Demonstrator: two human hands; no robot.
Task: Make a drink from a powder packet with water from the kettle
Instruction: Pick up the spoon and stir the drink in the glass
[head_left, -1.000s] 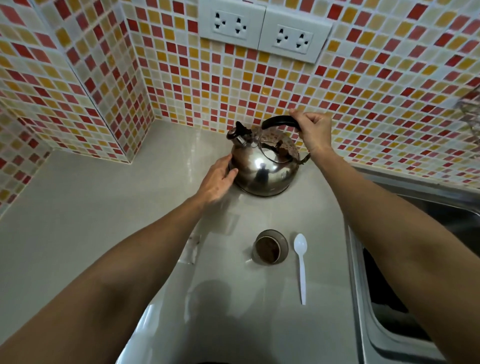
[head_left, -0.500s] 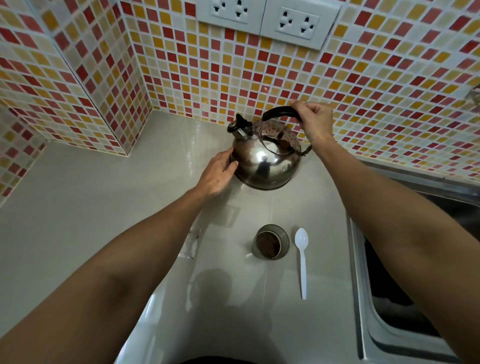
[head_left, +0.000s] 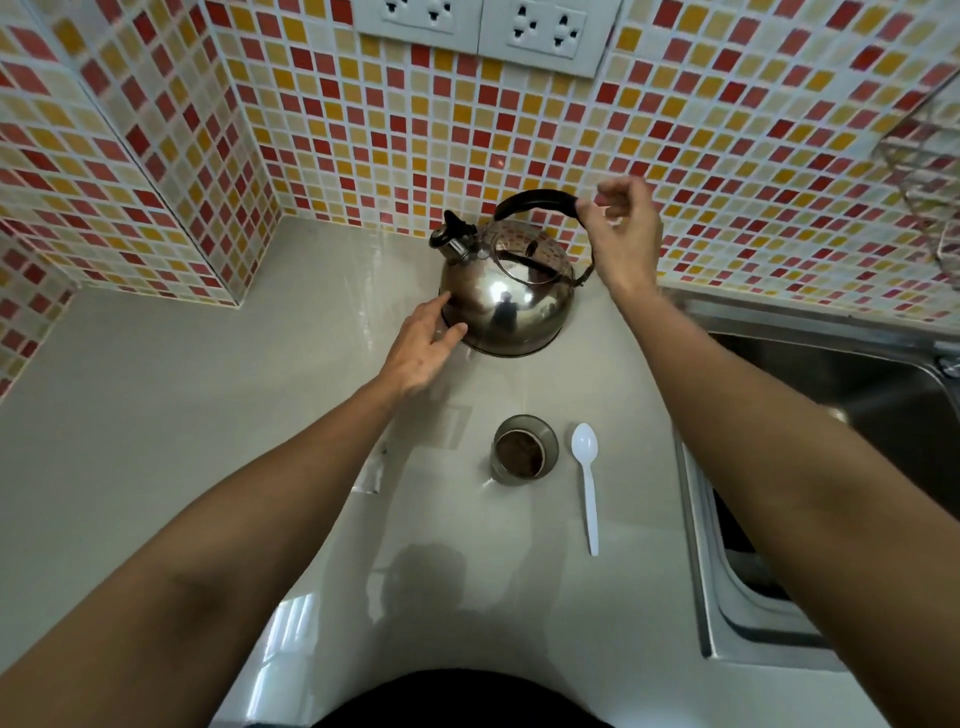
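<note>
kettle (head_left: 506, 301): 1
glass with powder (head_left: 524, 449): 1
white spoon (head_left: 587, 478): 1
torn packet (head_left: 373, 475): 1
wall sockets (head_left: 485, 23): 2
sink (head_left: 810, 467): 1
hands: 2, left (head_left: 423, 348), right (head_left: 621, 234)

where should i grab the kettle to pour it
Take the kettle by its black arched handle, coming down from above on the side away from the spout. The handle stands upright over the lid, clear of the steel body.

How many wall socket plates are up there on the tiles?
2, side by side at the top of the tiled wall: the left socket plate and the right socket plate, both cut off by the frame's edge.
</note>
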